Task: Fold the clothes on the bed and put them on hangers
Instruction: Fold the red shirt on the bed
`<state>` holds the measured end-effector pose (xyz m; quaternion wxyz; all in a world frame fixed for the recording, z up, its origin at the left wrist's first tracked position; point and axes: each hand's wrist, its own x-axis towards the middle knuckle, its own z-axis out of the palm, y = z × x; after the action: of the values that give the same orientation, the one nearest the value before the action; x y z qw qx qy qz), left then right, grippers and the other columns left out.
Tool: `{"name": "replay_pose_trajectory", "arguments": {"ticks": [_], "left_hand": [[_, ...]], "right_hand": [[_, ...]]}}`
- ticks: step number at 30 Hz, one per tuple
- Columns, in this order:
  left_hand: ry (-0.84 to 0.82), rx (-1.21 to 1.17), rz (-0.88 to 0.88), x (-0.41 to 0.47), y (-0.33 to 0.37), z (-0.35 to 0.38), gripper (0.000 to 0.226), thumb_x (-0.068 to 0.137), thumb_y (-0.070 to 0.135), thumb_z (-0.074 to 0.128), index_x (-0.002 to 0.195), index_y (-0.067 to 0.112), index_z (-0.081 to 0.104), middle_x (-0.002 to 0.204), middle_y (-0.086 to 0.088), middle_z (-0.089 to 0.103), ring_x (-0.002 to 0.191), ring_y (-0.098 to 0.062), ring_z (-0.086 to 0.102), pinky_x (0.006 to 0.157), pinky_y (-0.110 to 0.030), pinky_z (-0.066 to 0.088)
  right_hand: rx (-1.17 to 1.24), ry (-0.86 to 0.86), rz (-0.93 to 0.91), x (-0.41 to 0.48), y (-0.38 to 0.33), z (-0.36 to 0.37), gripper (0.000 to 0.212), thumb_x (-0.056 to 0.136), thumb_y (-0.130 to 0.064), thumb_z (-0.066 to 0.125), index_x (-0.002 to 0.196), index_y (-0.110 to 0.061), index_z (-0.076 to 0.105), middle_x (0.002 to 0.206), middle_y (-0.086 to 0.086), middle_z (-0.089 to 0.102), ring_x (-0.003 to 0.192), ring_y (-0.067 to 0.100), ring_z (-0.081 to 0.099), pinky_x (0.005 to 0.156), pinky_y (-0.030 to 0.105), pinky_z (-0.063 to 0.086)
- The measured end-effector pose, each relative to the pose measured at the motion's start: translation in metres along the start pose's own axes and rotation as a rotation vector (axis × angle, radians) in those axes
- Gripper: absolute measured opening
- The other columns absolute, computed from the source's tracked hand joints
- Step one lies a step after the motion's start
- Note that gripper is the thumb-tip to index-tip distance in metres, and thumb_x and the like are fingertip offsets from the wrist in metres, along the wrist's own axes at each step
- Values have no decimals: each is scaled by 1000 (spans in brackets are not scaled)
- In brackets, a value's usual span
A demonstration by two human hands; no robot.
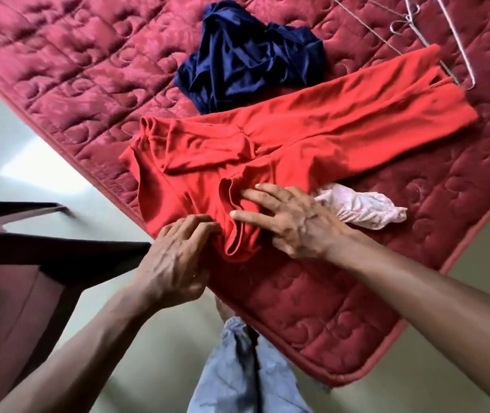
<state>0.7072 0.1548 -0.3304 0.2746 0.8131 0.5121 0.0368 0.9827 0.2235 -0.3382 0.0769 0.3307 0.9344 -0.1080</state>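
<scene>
At the far left a dark wooden frame (59, 248) is seen standing on a pale floor (5, 138), close beside the piped edge of the bed (59, 55), which runs diagonally down to a rounded near corner. Bare quilted maroon mattress is left open at the upper left and below the hands. The near hem of the red trousers (297, 129), spread flat across the bed, is gathered in the left hand (175, 263), its grip closed round the cloth. A crumpled navy garment (243, 64) is seen just beyond the trousers. The trousers are pressed down by the right hand (294, 225), its grip open with fingers straight. A small pink cloth (363, 210) is partly covered by that wrist. Wire hangers (407, 19) are laid at the upper right.
</scene>
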Motion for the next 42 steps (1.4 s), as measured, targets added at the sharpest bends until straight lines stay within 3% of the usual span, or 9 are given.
{"name": "replay_pose_trajectory", "arguments": {"ticks": [5, 9, 15, 19, 24, 28, 34, 38, 42], "left_hand": [[105, 152, -137, 1, 11, 22, 76, 75, 69, 72, 135, 27, 55, 138, 3, 54, 124, -24, 52, 105, -45, 39], [221, 94, -180, 8, 18, 25, 36, 87, 50, 57, 115, 29, 65, 118, 6, 62, 108, -26, 58, 92, -46, 43], [405, -1191, -571, 24, -14, -33, 20, 106, 22, 56, 92, 9, 62, 82, -8, 48, 70, -19, 46, 61, -28, 45], [381, -1103, -738, 42, -34, -47, 20, 102, 38, 65, 97, 20, 71, 80, 6, 69, 62, -8, 63, 67, -30, 48], [314, -759, -823, 42, -17, -32, 58, 71, 60, 87, 115, 26, 70, 97, 7, 79, 86, -12, 73, 82, -35, 58], [304, -459, -778, 35, 8, -11, 61, 79, 42, 79, 133, 35, 51, 105, -2, 75, 101, -30, 70, 91, -43, 55], [152, -617, -575, 3, -26, -31, 27, 70, 31, 73, 93, 25, 61, 65, 14, 56, 58, -8, 51, 60, -33, 46], [-55, -482, -612, -10, -38, -39, 20, 76, 14, 74, 86, 28, 64, 62, 16, 59, 57, -6, 52, 62, -29, 45], [96, -472, -711, 2, -30, -43, 30, 76, 60, 71, 84, 30, 70, 68, 10, 67, 66, -10, 65, 66, -34, 54]], "right_hand": [[336, 100, 129, 23, 19, -22, 35, 78, -35, 63, 111, -33, 70, 111, -6, 66, 103, 17, 60, 88, 41, 54], [705, 156, 382, 41, 22, -62, 15, 78, -29, 66, 90, -29, 75, 81, -15, 71, 71, -5, 62, 70, 19, 50], [1081, 452, 744, 90, 48, -76, 18, 80, -43, 72, 86, -27, 68, 72, -8, 67, 65, 12, 65, 70, 41, 60], [699, 567, 698, 98, 23, -60, 52, 86, -40, 65, 134, -21, 56, 119, 5, 63, 112, 24, 61, 98, 37, 49], [159, 299, 333, 56, -22, -19, 63, 79, -46, 65, 138, -24, 55, 128, 4, 54, 116, 28, 52, 93, 45, 44], [-44, 253, 304, 42, -17, 1, 67, 82, -30, 63, 147, -23, 50, 130, 6, 56, 113, 30, 53, 88, 45, 44], [2, 316, 210, 44, -2, -14, 40, 73, -15, 58, 112, -17, 67, 95, 5, 58, 86, 30, 57, 73, 43, 46], [101, 197, 38, 27, 0, -19, 31, 71, -26, 59, 100, -17, 65, 91, 2, 56, 83, 28, 58, 74, 42, 47], [248, 332, 190, 35, 7, -22, 28, 89, -44, 63, 101, -20, 69, 92, -2, 60, 87, 22, 60, 78, 37, 50]]}}
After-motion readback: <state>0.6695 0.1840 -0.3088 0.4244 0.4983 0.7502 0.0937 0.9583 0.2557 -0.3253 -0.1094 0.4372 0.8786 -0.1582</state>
